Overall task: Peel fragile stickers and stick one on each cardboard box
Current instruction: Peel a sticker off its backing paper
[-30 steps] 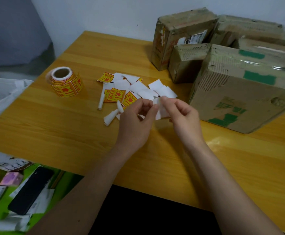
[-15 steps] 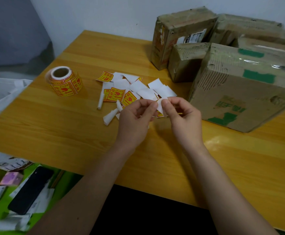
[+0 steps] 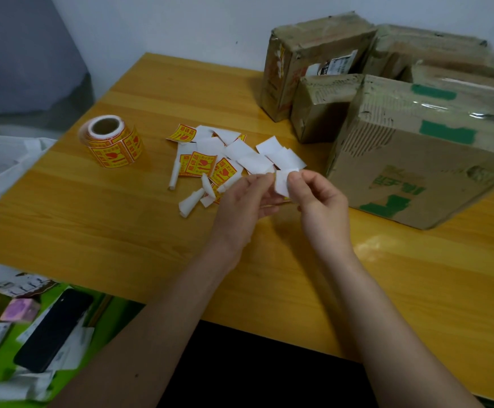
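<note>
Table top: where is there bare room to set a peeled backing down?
Bare wood on the table lies near of the sticker roll, left of the left hand. Also bare near of the big cardboard box. Crowded: the loose stickers and back-right boxes.

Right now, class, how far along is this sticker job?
Done: white backing scraps lie on the table, so some peeling has happened. In hand: left hand and right hand pinch one sticker, peeling it. Left: no box face in view shows a sticker; the roll remains.
</note>
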